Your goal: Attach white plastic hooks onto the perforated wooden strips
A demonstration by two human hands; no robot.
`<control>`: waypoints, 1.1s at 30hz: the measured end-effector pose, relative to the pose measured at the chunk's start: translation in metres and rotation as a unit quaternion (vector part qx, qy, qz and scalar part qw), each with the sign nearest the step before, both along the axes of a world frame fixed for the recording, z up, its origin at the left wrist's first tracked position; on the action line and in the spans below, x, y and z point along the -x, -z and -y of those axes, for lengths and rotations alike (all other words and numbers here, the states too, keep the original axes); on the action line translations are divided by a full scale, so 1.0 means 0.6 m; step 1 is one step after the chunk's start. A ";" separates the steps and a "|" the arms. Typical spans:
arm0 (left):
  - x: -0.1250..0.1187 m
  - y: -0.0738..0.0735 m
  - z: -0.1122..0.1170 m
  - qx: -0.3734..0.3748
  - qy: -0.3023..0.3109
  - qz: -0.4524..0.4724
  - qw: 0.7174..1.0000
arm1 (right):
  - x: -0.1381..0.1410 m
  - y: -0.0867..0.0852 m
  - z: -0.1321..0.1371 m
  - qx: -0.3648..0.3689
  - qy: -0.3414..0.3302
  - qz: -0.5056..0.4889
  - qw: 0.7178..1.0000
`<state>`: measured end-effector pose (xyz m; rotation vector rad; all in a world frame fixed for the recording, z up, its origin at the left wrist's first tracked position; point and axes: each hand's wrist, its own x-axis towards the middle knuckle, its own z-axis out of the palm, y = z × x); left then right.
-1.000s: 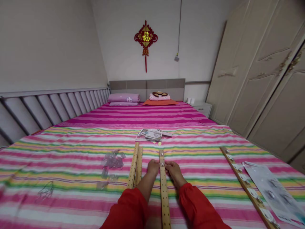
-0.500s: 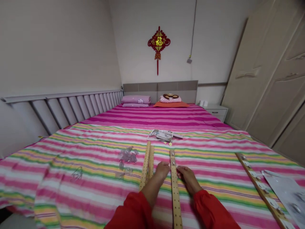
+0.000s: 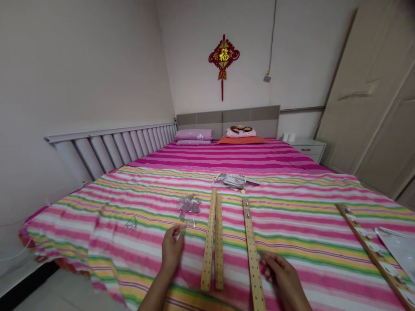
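Observation:
My left hand (image 3: 172, 248) is at the near side of a group of small clear plastic bags (image 3: 191, 204), its thumb and forefinger pinching one small clear plastic bag (image 3: 182, 229). My right hand (image 3: 282, 276) hovers just right of a perforated wooden strip (image 3: 253, 259). Its fingers are curled together, and whatever may be in them is hidden. Small metal fittings (image 3: 248, 214) sit on the far end of that strip. Two more perforated strips, one longer (image 3: 209, 242) and one shorter (image 3: 219, 242), lie side by side between my hands.
A clear bag with pale parts (image 3: 231, 180) lies beyond the strips. On the right is a wooden strip (image 3: 363, 237) bearing several white and metal pieces, beside a flat plastic package (image 3: 397, 248). A loose clear scrap (image 3: 131, 223) rests on the striped sheet (image 3: 106, 242) at left.
My left hand has left the fitted strip and moved left to the small bags. My right hand has drawn back toward me along the strip. The view has turned slightly left.

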<state>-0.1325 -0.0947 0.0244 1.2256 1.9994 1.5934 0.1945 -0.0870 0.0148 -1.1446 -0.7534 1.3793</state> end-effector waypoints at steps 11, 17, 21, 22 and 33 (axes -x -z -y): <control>-0.005 0.027 -0.029 0.085 -0.119 -0.199 0.969 | 0.002 -0.009 0.042 0.005 0.015 0.014 1.000; 0.000 0.020 -0.022 0.013 -0.101 -0.110 0.989 | -0.006 -0.010 0.053 0.003 0.028 0.020 0.999; -0.009 -0.010 -0.001 -0.010 -0.029 0.184 0.982 | -0.005 -0.013 0.056 -0.003 0.018 0.030 0.999; -0.013 -0.019 0.007 -0.008 0.009 0.273 0.962 | -0.003 -0.015 0.056 -0.006 0.012 0.036 0.999; -0.106 -0.071 0.095 -0.021 0.452 0.651 0.610 | 0.039 -0.051 0.074 -0.036 -0.094 0.057 0.993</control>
